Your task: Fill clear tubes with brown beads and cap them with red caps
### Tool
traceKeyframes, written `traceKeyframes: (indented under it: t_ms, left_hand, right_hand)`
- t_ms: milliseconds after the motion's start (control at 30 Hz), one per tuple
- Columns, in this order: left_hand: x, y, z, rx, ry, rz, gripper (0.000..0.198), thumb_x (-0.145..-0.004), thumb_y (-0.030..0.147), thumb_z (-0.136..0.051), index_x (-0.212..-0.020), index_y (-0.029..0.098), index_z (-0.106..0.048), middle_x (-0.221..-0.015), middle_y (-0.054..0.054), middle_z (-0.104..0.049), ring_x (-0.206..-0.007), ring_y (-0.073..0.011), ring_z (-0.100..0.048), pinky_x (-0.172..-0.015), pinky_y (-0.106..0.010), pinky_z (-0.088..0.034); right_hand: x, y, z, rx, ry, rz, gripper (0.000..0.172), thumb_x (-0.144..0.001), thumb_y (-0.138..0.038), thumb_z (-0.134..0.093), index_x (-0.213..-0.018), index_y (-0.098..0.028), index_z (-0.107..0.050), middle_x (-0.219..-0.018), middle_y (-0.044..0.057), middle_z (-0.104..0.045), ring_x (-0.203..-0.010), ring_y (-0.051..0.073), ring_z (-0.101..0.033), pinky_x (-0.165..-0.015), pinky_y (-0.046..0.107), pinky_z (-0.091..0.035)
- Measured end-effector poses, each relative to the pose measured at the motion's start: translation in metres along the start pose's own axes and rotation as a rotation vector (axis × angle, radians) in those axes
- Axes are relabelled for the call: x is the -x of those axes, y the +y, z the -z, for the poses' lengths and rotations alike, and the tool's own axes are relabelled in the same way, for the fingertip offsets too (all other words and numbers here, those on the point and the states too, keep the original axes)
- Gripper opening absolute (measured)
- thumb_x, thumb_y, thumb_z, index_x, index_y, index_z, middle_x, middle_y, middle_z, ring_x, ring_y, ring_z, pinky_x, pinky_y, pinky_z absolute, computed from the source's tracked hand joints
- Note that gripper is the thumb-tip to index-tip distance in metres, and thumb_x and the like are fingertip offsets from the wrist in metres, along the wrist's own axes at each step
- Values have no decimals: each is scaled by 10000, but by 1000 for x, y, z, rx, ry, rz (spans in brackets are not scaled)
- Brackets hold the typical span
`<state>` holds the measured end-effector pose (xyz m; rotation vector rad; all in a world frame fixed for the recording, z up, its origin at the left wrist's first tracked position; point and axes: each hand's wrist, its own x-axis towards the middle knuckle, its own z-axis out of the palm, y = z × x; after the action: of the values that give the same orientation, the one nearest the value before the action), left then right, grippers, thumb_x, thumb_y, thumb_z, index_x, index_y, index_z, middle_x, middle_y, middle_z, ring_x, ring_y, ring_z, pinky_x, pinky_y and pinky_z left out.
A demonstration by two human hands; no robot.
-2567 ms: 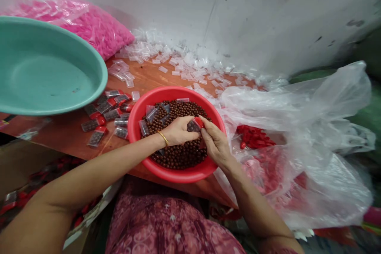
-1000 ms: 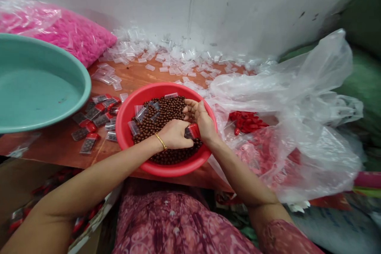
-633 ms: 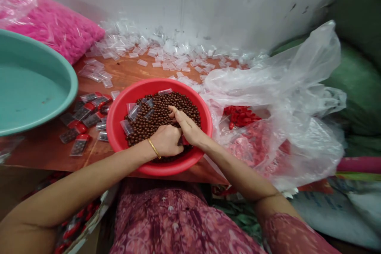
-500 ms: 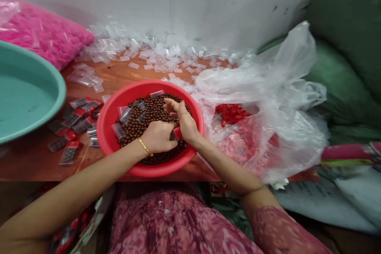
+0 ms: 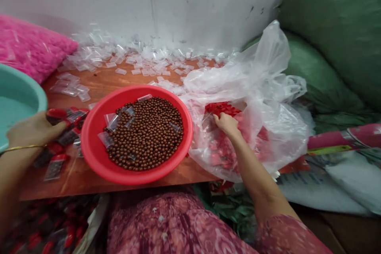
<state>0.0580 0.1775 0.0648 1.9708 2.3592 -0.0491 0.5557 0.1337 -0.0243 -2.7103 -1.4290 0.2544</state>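
My left hand, with a gold bangle at the wrist, is at the left over a pile of small clear boxes with red caps. Its thumb stretches out beside a red-capped box; the other fingers are mostly hidden. At the mouth of a clear plastic bag, my right hand has its fingers drawn together against red caps. What those fingertips hold, if anything, is hidden. Between the hands stands a red basin of brown beads, with several clear boxes lying among them.
A teal basin and a bag of pink pieces stand at the left. Loose clear boxes line the wall along the wooden table. More red-capped boxes lie below the table edge. Green sacks rise at the right.
Both hands have left the red basin: my left hand has gone left to the pile, my right hand right to the bag. The red-capped piece is gone from above the beads. The view has shifted.
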Motion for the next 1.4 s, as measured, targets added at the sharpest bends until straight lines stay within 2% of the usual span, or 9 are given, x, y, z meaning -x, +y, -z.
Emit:
traceKeyframes:
  t_ms: [100,200,267,400,633,833,933,1167,1400]
  left_hand:
    - [5,5,-6,-99,-23,161,563,-818,531,-307,-1108,99,-521,-989,-155,-665,-914,-303,-600,-680,-327,-437]
    - [20,38,-2,-117,252,-47,502,-854,378,-321,-1189,38,-475,-1184,-226,-574,-1079,-302,-541,-826,-349,-433]
    - [29,64,2,-127,305,-218,449,-873,346,-302,-1141,74,-539,-1140,-190,-608,-1082,-284,-542,-863,-351,-425]
    - [31,110,-3,-148,77,-374,441,-877,363,-304,-945,112,-660,-979,-166,-674,-981,-290,-609,-791,-352,-461]
    - [-6,151,-32,-27,-197,-221,477,-811,489,-423,-1004,128,-668,-1046,-179,-677,-1026,-303,-619,-781,-314,-488]
    - [-9,161,-41,96,-95,-154,424,-877,327,-324,-1161,98,-540,-1083,-187,-638,-985,-273,-630,-763,-323,-491]
    - [-5,157,-37,-74,17,-354,384,-871,204,-300,-1179,112,-511,-1114,-189,-574,-977,-281,-612,-740,-355,-493]
    - [-20,136,-24,-413,42,-739,384,-893,173,-299,-1203,206,-525,-1107,-144,-563,-995,-250,-551,-748,-340,-431]
    - [-36,135,-28,-485,81,-1062,205,-839,153,-455,-833,118,-657,-839,-144,-651,-822,-216,-569,-675,-319,-369]
  right_hand:
    - [-4,-2,-15,45,10,-44,417,-860,-296,-428,-1120,-6,-575,-1106,281,-600,-1071,354,-585,-845,455,-448]
    - [0,-7,-21,54,19,-36,400,-871,-244,-363,-1125,-7,-561,-1131,281,-583,-1078,375,-576,-838,467,-446]
    - [4,-5,-22,28,29,-40,403,-877,-269,-353,-1126,-25,-555,-1084,266,-609,-1046,375,-591,-828,463,-445]
    - [13,4,-27,-159,76,-83,430,-860,-337,-408,-1198,-85,-492,-1037,200,-646,-979,326,-624,-808,412,-447]
    - [20,6,-36,-251,74,-46,485,-854,-342,-428,-1276,-103,-431,-1061,173,-650,-964,292,-630,-821,393,-447]
    - [19,10,-37,-265,53,2,503,-853,-369,-414,-1282,-107,-440,-1059,167,-660,-961,280,-629,-806,383,-452]
    - [18,12,-38,-288,65,6,492,-841,-374,-423,-1255,-113,-469,-1054,163,-664,-959,281,-626,-800,379,-453]
    - [16,13,-39,-299,77,-31,463,-835,-377,-446,-1218,-125,-511,-1033,162,-670,-928,278,-633,-780,371,-464]
    - [13,15,-42,-292,87,-23,475,-815,-386,-459,-1201,-121,-532,-964,140,-682,-878,271,-635,-749,365,-459]
